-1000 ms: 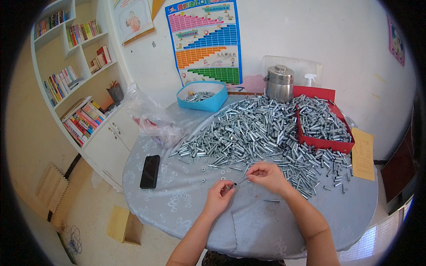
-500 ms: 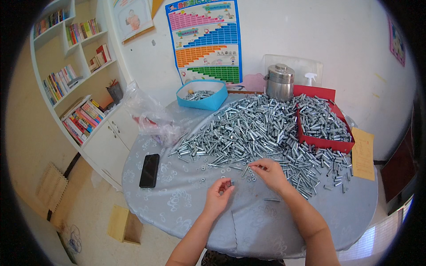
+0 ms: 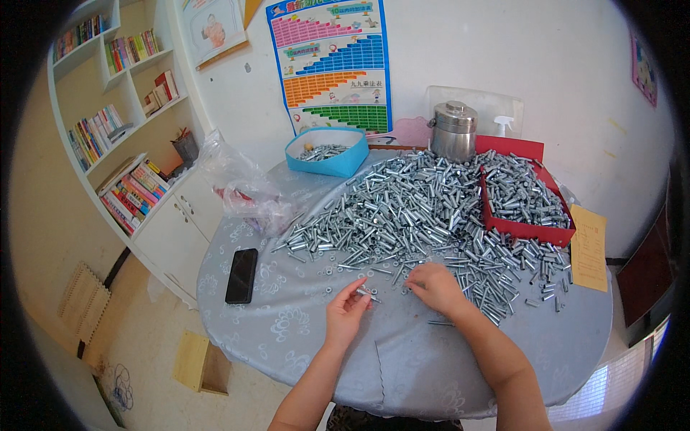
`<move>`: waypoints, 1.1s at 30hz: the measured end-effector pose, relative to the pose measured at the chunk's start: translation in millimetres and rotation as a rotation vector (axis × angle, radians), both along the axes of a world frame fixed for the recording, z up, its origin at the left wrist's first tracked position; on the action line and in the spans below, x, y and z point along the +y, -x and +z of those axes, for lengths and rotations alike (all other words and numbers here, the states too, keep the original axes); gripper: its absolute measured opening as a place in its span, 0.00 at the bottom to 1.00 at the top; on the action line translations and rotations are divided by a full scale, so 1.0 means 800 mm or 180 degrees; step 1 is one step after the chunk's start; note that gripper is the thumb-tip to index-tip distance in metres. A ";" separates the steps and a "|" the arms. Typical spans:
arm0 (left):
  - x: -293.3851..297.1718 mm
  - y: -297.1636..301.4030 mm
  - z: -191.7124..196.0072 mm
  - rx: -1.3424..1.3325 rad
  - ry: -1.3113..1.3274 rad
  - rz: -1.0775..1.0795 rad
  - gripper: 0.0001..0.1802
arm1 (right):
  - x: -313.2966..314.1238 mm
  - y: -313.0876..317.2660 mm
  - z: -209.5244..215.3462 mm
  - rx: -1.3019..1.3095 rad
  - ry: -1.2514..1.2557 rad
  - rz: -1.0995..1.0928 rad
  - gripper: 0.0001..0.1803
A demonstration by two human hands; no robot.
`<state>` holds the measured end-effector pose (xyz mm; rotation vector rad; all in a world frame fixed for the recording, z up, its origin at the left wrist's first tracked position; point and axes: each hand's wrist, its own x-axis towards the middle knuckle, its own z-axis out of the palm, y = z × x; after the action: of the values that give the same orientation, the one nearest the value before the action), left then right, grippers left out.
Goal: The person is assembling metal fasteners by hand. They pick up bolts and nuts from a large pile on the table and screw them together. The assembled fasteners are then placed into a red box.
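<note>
Between the thumb and fingers of my left hand (image 3: pixel 346 312) is a small silver bolt (image 3: pixel 369 294), held just above the tablecloth. My right hand (image 3: pixel 438 289) is lowered to the near edge of a large pile of metal bolts and sleeves (image 3: pixel 402 208). Its fingertips are pinched together among loose nuts and washers; whatever they grip is too small to make out. One loose nut (image 3: pixel 328 291) lies to the left of my left hand. A single bolt (image 3: pixel 440 322) rests under my right wrist, partly covered.
A red box (image 3: pixel 528 231) of metal parts stands at the right, beside a steel pot (image 3: pixel 454 133) and a yellow paper (image 3: pixel 589 248). At the back left sit a blue box (image 3: pixel 338 167) and plastic bags (image 3: pixel 248 197). A black phone (image 3: pixel 241 276) lies on the left.
My left hand has turned and shifted slightly, so the bolt now lies more crosswise in its fingers. My right hand has moved down a little toward the loose nuts and washers.
</note>
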<state>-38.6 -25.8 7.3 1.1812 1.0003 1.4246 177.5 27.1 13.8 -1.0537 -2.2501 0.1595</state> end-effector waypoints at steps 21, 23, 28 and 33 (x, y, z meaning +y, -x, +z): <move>0.007 0.011 -0.008 -0.0993 0.1116 -0.0385 0.14 | -0.033 0.048 0.011 0.1925 0.1856 0.0419 0.11; 0.006 0.007 -0.001 -0.0822 0.1231 -0.0444 0.14 | -0.034 0.050 0.011 0.1914 0.1931 0.0328 0.11; 0.003 0.002 0.001 -0.0857 0.1192 -0.0527 0.15 | -0.020 0.043 0.003 0.2079 0.1616 0.0129 0.10; 0.006 0.008 -0.005 -0.1003 0.1093 -0.0263 0.14 | -0.001 0.015 0.001 0.1385 0.0710 -0.0709 0.06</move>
<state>-44.9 -21.2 3.6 0.7140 0.9167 1.2639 165.2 26.0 14.2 -1.2409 -1.7411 0.5026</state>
